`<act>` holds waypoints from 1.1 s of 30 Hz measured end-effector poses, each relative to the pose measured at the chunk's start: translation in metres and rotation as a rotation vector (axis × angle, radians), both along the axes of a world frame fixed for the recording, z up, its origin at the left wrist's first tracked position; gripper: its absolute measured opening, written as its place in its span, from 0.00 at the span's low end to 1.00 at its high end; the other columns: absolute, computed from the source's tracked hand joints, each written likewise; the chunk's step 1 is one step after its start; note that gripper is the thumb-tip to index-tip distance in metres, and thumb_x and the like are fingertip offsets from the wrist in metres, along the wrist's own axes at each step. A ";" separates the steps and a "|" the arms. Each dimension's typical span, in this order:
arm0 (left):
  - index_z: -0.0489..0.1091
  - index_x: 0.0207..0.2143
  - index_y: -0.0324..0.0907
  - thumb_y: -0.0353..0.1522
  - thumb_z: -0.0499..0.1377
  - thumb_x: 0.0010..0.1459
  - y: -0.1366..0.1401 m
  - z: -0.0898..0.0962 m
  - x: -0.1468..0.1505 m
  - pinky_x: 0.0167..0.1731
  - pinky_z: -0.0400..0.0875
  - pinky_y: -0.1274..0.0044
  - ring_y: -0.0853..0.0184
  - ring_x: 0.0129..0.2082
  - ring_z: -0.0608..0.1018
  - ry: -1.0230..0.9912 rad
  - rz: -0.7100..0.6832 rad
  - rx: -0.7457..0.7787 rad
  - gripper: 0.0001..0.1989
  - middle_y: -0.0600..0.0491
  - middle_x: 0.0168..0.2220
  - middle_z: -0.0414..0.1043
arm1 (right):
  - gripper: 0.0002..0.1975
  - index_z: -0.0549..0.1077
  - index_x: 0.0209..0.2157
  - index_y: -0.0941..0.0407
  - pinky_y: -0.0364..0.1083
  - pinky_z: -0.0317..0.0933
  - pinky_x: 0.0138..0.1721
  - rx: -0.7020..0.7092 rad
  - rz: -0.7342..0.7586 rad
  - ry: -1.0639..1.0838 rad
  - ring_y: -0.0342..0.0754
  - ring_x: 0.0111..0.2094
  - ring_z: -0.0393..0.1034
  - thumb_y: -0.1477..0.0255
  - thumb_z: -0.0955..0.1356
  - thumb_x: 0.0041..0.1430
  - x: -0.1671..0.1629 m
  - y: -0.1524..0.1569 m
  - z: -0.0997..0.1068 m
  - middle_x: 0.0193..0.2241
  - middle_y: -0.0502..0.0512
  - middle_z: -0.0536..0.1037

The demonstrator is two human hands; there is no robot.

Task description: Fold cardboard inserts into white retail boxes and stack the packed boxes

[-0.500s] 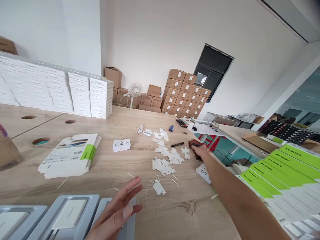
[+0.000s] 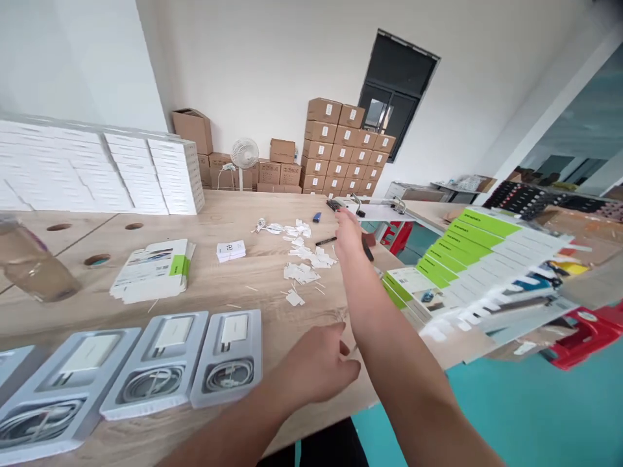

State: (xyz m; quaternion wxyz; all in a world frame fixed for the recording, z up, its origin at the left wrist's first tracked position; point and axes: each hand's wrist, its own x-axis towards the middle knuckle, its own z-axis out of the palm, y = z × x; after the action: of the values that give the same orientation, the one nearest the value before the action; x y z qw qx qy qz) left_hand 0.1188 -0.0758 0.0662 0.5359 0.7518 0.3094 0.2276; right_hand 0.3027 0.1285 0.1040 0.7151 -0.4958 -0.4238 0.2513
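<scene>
- Head view: white paper scraps [image 2: 300,273] lie mid-table [image 2: 204,279].
- Left of the scraps: a stack of cards [image 2: 230,250], a fanned pile of green-ended sleeves [image 2: 150,272], then a brownish bottle [image 2: 39,269].
- Beyond the scraps: a small blue thing [image 2: 317,217]; farther off, a fan [image 2: 244,154] and stacked cartons [image 2: 335,149].
- Right of the scraps: green-and-white boxes [image 2: 452,253], with the right forearm [image 2: 389,337] crossing in between and covering some tabletop.
- Right hand [image 2: 348,230]: just past the scraps on their right, beside a black thing [image 2: 366,249], smooth and partly hidden; whether it grips anything, I cannot tell.
- Left hand [image 2: 318,363]: on the scraps' near side, fingers curled, narrow gap at the thumb; contents unclear.
- Trays [image 2: 257,337], near-left of the scraps: pale grey, each fully visible one cradling a white charger [image 2: 235,327] and coiled cable [image 2: 230,375].
</scene>
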 end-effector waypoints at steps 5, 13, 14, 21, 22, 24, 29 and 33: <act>0.74 0.31 0.38 0.30 0.51 0.52 -0.018 -0.015 0.041 0.16 0.63 0.81 0.64 0.26 0.79 0.091 -0.208 -0.194 0.11 0.46 0.35 0.75 | 0.19 0.67 0.48 0.62 0.55 0.48 0.58 0.062 -0.062 0.009 0.48 0.56 0.60 0.68 0.64 0.56 -0.007 -0.039 0.009 0.49 0.53 0.69; 0.75 0.42 0.39 0.39 0.56 0.56 -0.013 -0.024 0.052 0.17 0.63 0.80 0.63 0.29 0.79 0.134 -0.088 -0.154 0.17 0.45 0.37 0.77 | 0.18 0.70 0.46 0.56 0.54 0.58 0.53 0.138 0.153 -0.334 0.47 0.47 0.68 0.62 0.67 0.55 0.054 -0.167 0.022 0.44 0.49 0.74; 0.75 0.42 0.39 0.41 0.57 0.55 -0.013 -0.025 0.051 0.17 0.63 0.80 0.62 0.29 0.79 0.115 -0.073 -0.175 0.18 0.45 0.37 0.77 | 0.18 0.71 0.45 0.55 0.53 0.60 0.50 0.105 0.204 -0.438 0.47 0.44 0.69 0.62 0.69 0.54 0.057 -0.193 0.014 0.42 0.48 0.75; 0.73 0.33 0.36 0.41 0.57 0.57 -0.042 -0.037 0.051 0.18 0.60 0.80 0.66 0.25 0.78 0.026 -0.103 -0.455 0.16 0.44 0.33 0.77 | 0.09 0.77 0.40 0.49 0.45 0.65 0.32 -0.289 0.363 -0.543 0.46 0.31 0.71 0.68 0.67 0.59 0.035 -0.324 -0.076 0.32 0.49 0.78; 0.73 0.33 0.35 0.41 0.57 0.57 -0.045 -0.039 0.052 0.17 0.59 0.81 0.66 0.25 0.78 0.028 -0.103 -0.479 0.16 0.43 0.33 0.77 | 0.09 0.77 0.41 0.49 0.45 0.65 0.32 -0.299 0.342 -0.498 0.46 0.32 0.71 0.69 0.67 0.59 0.032 -0.330 -0.086 0.33 0.49 0.78; 0.73 0.34 0.35 0.41 0.57 0.57 -0.049 -0.042 0.052 0.17 0.58 0.81 0.66 0.26 0.78 0.040 -0.097 -0.491 0.16 0.43 0.32 0.77 | 0.09 0.78 0.40 0.49 0.45 0.65 0.32 -0.307 0.309 -0.455 0.47 0.33 0.71 0.69 0.67 0.59 0.029 -0.336 -0.097 0.32 0.50 0.78; 0.73 0.37 0.35 0.43 0.56 0.57 -0.051 -0.041 0.040 0.18 0.60 0.81 0.64 0.28 0.79 0.036 -0.054 -0.490 0.18 0.41 0.35 0.77 | 0.10 0.78 0.30 0.50 0.45 0.64 0.31 -0.241 0.296 -0.552 0.47 0.29 0.71 0.67 0.65 0.61 0.019 -0.328 -0.097 0.27 0.50 0.77; 0.69 0.50 0.41 0.43 0.55 0.59 -0.064 -0.039 0.007 0.23 0.65 0.77 0.62 0.33 0.78 0.005 0.073 -0.286 0.21 0.43 0.39 0.75 | 0.09 0.77 0.31 0.51 0.45 0.66 0.35 -0.275 0.085 -0.666 0.48 0.32 0.73 0.66 0.65 0.59 0.029 -0.293 -0.110 0.30 0.51 0.79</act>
State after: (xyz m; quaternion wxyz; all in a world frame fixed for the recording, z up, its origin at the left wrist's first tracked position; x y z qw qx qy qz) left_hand 0.1255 -0.1395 0.0277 0.6283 0.6566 0.3670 0.1987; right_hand 0.3316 -0.1640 -0.0061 0.4535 -0.6241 -0.6158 0.1601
